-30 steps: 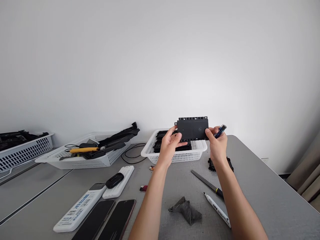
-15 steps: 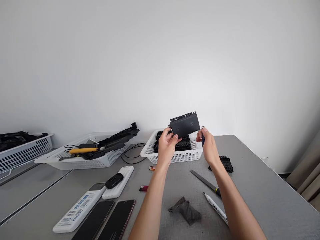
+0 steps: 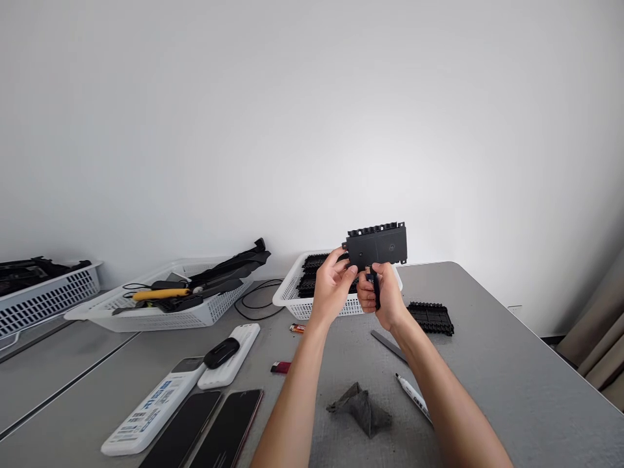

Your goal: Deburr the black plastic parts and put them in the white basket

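Observation:
My left hand (image 3: 334, 284) grips the lower left edge of a dark rectangular plastic part (image 3: 377, 247), which has a toothed upper edge and is raised above a white basket (image 3: 292, 300). Just under the part's lower edge, my right hand (image 3: 383, 292) is closed around a small dark lighter (image 3: 375, 286) with a metal top. The lighter's top is close to the part; whether they touch is hard to tell. More black toothed parts (image 3: 312, 276) lie in the basket behind my hands.
Another black part (image 3: 431, 318) lies at right. Nearer are a file (image 3: 387, 344), a marker (image 3: 413, 396), a grey cloth (image 3: 361, 409) and two lighters. Phones (image 3: 227, 429), power banks (image 3: 149, 409) and a mouse (image 3: 221, 353) lie left, before a tool basket (image 3: 160, 320).
My right hand has moved left with the lighter, from beside the part to beneath it. The part has shifted right in my left hand and is held more level.

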Available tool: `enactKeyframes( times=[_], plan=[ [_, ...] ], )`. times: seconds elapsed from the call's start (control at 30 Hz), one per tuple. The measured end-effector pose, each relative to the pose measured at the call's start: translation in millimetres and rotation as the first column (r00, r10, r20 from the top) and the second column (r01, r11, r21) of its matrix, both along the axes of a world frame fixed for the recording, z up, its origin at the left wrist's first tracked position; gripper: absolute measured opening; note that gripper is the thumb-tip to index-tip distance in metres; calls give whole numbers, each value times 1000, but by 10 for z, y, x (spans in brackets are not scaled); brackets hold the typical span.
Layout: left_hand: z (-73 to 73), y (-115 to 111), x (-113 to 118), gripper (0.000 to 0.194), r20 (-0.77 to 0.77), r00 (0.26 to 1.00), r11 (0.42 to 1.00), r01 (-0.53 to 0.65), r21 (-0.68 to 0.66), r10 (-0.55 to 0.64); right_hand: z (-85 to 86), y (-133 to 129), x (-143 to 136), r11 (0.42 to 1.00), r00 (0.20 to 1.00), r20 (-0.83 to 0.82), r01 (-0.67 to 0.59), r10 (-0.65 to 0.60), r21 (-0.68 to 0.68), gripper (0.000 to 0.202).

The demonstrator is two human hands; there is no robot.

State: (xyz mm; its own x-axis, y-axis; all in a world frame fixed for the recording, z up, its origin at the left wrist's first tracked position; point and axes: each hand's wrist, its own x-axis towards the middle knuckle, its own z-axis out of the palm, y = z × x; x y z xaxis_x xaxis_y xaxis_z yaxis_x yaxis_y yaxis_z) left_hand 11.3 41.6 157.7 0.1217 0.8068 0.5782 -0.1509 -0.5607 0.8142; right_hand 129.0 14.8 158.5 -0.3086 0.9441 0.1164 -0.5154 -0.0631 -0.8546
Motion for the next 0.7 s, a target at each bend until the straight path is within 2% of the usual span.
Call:
enactKeyframes(
  times=[0.23, 0.7],
  plan=[
    [-7, -14, -3, 52, -27, 999, 999, 38, 26, -37, 24, -12, -18, 999, 998, -54, -9, 7, -50, 31],
    [36, -85, 10, 46, -67, 998, 999, 6, 46, -3, 31, -25, 3, 988, 998, -50, -53, 46, -145, 30]
  ],
)
